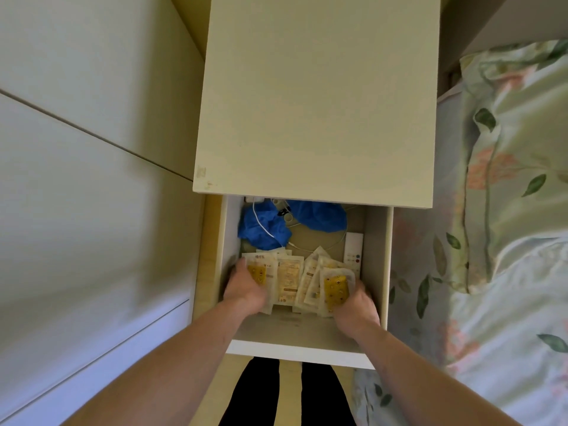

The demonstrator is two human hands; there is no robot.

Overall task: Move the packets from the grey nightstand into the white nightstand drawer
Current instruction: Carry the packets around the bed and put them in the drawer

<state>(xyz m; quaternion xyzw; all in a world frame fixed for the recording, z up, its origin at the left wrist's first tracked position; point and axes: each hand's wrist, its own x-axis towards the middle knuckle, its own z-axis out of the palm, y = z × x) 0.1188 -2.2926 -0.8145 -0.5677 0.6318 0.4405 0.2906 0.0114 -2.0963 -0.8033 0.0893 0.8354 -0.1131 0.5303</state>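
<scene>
The white nightstand (319,96) stands ahead with its drawer (301,353) pulled out toward me. Several pale packets (289,276) with yellow contents lie in the drawer's front half. My left hand (244,290) grips the packets at the left, thumb on top of a yellow one. My right hand (355,305) holds a packet (336,285) with a yellow patch at the right of the pile. Both hands are inside the drawer. The grey nightstand is out of sight.
At the drawer's back lie blue cloth (267,226), a white cable (264,226) and a white remote (353,250). A bed with a floral cover (507,210) is close on the right. Pale cabinet fronts (92,179) run along the left.
</scene>
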